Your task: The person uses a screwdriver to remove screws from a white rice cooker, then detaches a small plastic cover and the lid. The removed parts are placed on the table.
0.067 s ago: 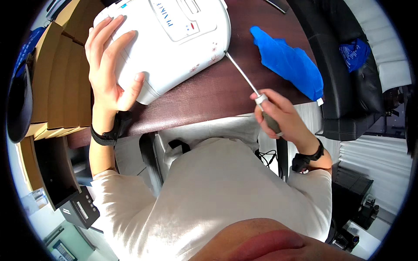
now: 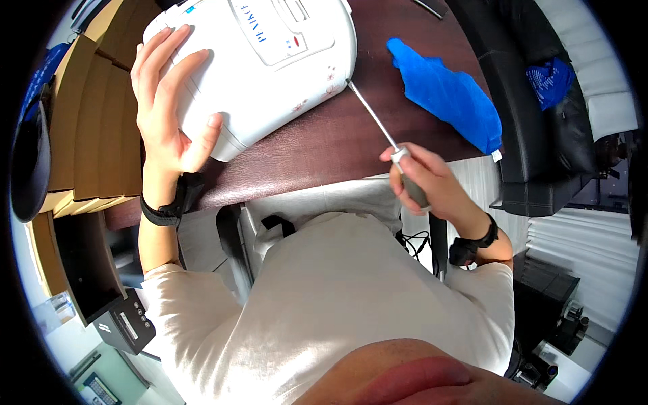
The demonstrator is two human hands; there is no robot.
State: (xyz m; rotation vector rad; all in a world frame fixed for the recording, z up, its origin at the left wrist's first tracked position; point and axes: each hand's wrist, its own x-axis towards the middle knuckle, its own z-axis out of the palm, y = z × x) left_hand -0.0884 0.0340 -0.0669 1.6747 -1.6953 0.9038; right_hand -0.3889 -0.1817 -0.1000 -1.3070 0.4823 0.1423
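Shifted slightly toward the appliance (image 2: 260,91): our right hand (image 2: 433,181), clasped round a screwdriver (image 2: 374,117), tip at the appliance's right edge. Our left hand (image 2: 163,125) spreads atop it. Screwdriver probably stiff, light; hold by handle.

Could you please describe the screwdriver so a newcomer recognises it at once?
On the dark brown table sits a white appliance. To its right, the right hand holds the screwdriver. Unlike the limp blue cloth nearby, it has a straight metal shaft.
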